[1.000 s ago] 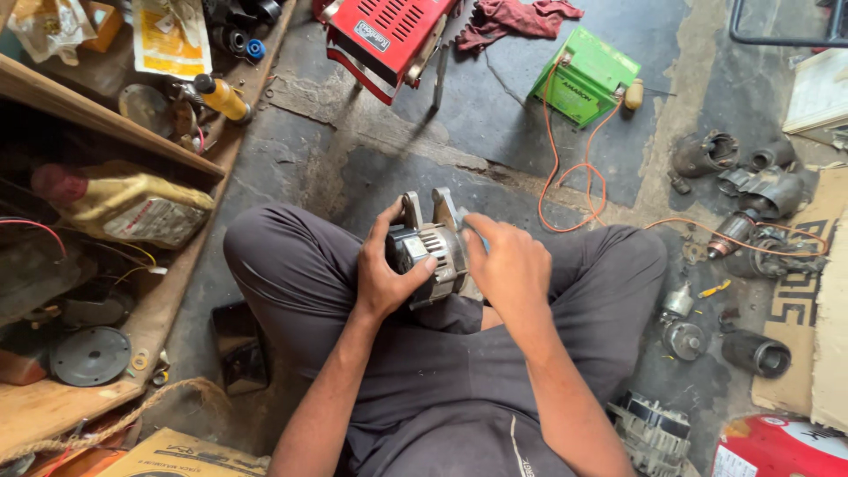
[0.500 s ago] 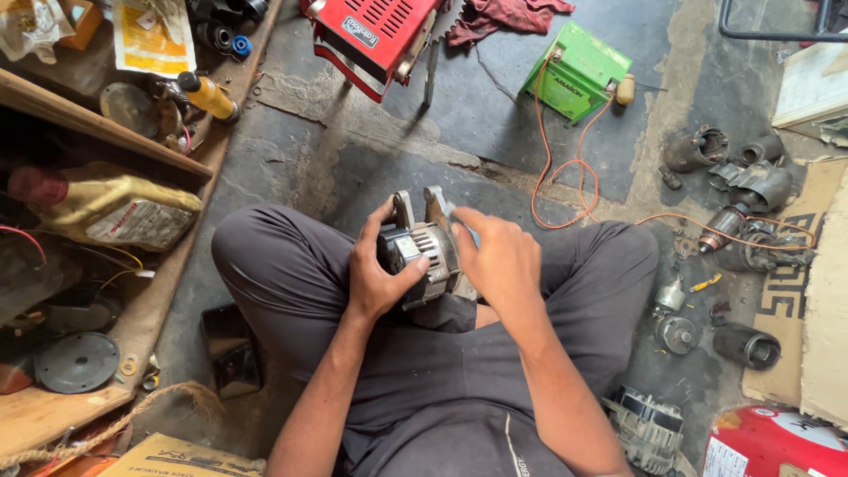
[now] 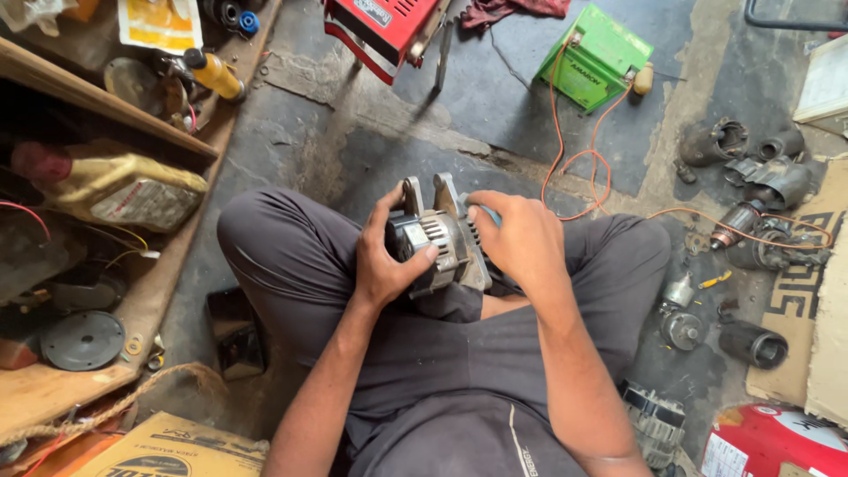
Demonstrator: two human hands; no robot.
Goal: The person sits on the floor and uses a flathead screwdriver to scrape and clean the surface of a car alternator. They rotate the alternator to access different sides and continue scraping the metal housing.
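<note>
1. Alternator (image 3: 437,238) sits in the lap of a cross-legged person, between both hands, mounting ears pointing far.
2. Left hand (image 3: 384,256) wraps its left side, thumb across the finned face.
3. Right hand (image 3: 521,234) covers the right side, fingers curled; whatever it pinches is hidden.
4. Green box-shaped battery (image 3: 596,57) far right, orange wires (image 3: 565,159) trailing near.
5. Red case (image 3: 384,26) far centre, cut off by the frame.
6. Yellow-labelled cardboard box (image 3: 168,450) near left, partly cut off.
7. Dusty motor parts (image 3: 751,194) lie right on stained concrete floor (image 3: 300,132); wooden shelf (image 3: 106,106) left.
</note>
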